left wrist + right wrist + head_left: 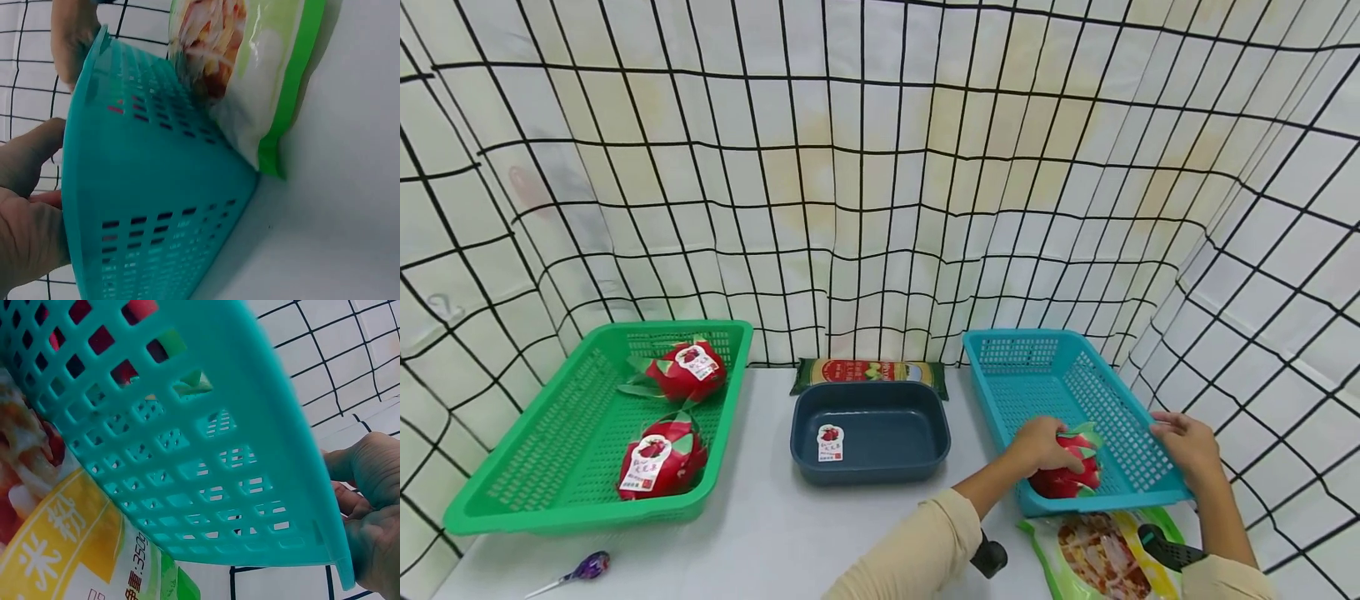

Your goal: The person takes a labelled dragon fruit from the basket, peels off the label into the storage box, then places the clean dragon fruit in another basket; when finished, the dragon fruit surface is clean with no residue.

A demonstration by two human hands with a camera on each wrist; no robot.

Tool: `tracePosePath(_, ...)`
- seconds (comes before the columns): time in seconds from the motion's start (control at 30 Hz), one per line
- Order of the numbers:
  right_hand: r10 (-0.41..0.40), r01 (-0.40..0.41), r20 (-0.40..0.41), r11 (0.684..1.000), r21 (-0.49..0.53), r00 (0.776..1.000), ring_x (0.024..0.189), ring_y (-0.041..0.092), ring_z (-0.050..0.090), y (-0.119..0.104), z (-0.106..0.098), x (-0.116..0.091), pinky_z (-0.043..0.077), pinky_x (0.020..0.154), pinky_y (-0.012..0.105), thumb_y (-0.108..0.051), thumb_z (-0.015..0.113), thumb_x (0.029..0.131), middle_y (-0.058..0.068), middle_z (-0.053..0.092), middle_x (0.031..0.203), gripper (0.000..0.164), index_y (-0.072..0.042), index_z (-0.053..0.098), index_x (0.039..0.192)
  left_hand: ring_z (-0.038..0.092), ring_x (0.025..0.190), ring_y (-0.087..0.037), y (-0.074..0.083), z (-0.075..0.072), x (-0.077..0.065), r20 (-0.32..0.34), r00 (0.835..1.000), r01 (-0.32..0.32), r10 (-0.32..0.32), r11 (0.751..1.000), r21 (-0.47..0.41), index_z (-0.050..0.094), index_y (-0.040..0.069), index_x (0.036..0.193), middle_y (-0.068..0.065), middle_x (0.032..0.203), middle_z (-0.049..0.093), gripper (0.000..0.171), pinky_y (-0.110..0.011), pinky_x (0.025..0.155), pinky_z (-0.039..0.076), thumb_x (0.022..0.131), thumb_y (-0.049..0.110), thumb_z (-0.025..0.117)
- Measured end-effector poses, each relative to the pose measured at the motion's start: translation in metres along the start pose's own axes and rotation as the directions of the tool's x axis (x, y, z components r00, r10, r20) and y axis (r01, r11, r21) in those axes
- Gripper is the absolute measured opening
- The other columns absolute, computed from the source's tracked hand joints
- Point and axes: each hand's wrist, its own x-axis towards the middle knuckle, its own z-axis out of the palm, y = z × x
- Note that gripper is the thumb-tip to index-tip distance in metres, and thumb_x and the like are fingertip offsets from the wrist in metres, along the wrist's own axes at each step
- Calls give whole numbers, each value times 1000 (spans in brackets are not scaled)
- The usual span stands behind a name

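Observation:
A turquoise plastic basket [1037,375] stands at the right, its near end toward me. Inside its near left corner lies a red dragon fruit [1066,482] with green leaf tips. My left hand [1043,443] reaches over the basket's left side and grips this fruit from above, thumb across its front. In the left wrist view the basket wall [125,162] hides the fruit and some of the fingers. At the basket's right rim, my right hand [1191,446] holds the edge near the front corner. The right wrist view shows the fingers [375,469] at the rim's outer side.
A green basket [535,508] at the left holds two labelled dragon fruits [681,467]. A dark blue dish [880,475] with a sticker [831,443] stands mid-table, a long packet [872,371] behind it. A food bag [1101,554] lies before the turquoise basket; a lollipop [593,565] front left.

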Motion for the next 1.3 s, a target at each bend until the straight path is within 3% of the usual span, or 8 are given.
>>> tracePosePath(0.1, -3, 3, 1, 1000, 5, 1000, 89, 30, 62, -1, 0, 1, 46, 53, 19, -19, 44, 102, 37, 51, 128, 45, 10, 44, 136, 59, 103, -5, -6, -9, 8, 123, 991, -53, 51, 998, 18, 65, 22, 127, 8, 120, 66, 54, -21, 80, 54, 77, 28, 83)
tracePosePath(0.27, -1, 1, -5, 1000, 6, 1000, 91, 32, 62, -1, 0, 1, 44, 54, 18, -18, 44, 102, 37, 51, 127, 43, 10, 45, 135, 56, 113, -2, -14, -19, 20, 264, 947, -220, 183, 969, 115, 63, 24, 131, 9, 129, 63, 50, -17, 83, 51, 84, 30, 77)
tracePosePath(0.53, 6, -6, 1, 1000, 13, 1000, 92, 32, 62, 0, 1, -1, 47, 57, 21, -20, 44, 102, 35, 52, 127, 44, 8, 45, 136, 53, 104, -2, -21, -18, 29, 329, 898, -380, 293, 894, 239, 62, 29, 132, 10, 131, 61, 35, -15, 76, 48, 98, 22, 58)
tracePosePath(0.77, 6, -6, -3, 1000, 12, 1000, 94, 33, 61, 0, -1, 0, 46, 56, 19, -19, 43, 102, 35, 51, 127, 44, 9, 45, 136, 44, 114, -8, -13, -12, 26, 338, 905, -380, 259, 850, 365, 56, 39, 133, 7, 132, 54, 41, -21, 73, 49, 93, 45, 62)
tracePosePath(0.93, 27, -27, -2, 999, 22, 1000, 92, 31, 62, -1, 0, 1, 47, 55, 19, -20, 43, 103, 35, 51, 128, 44, 8, 45, 137, 45, 124, -6, -9, -14, 28, 386, 885, -413, 261, 824, 389, 54, 36, 137, 10, 139, 54, 40, -20, 88, 48, 98, 32, 59)
tracePosePath(1.03, 22, -22, -7, 1000, 15, 1000, 94, 31, 61, -1, -1, 2, 45, 56, 19, -20, 44, 103, 34, 52, 128, 44, 8, 45, 136, 49, 112, -4, -6, -14, 29, 376, 888, -408, 265, 831, 377, 57, 34, 134, 10, 135, 57, 37, -17, 83, 46, 98, 25, 57)
tracePosePath(1.13, 13, -13, -4, 1000, 14, 1000, 95, 32, 60, -1, -1, 4, 44, 56, 19, -21, 44, 102, 34, 52, 128, 45, 8, 46, 136, 51, 107, -3, -3, -13, 27, 354, 899, -392, 258, 834, 388, 58, 34, 133, 10, 131, 60, 35, -17, 79, 46, 98, 31, 57)
tracePosePath(1.3, 22, -22, 5, 1000, 14, 1000, 94, 31, 61, 0, 0, 4, 44, 55, 18, -22, 44, 102, 34, 52, 128, 46, 8, 45, 137, 45, 123, -3, 1, -9, 19, 384, 909, -347, 165, 810, 473, 42, 41, 144, 12, 141, 49, 62, -20, 82, 48, 88, 54, 64)
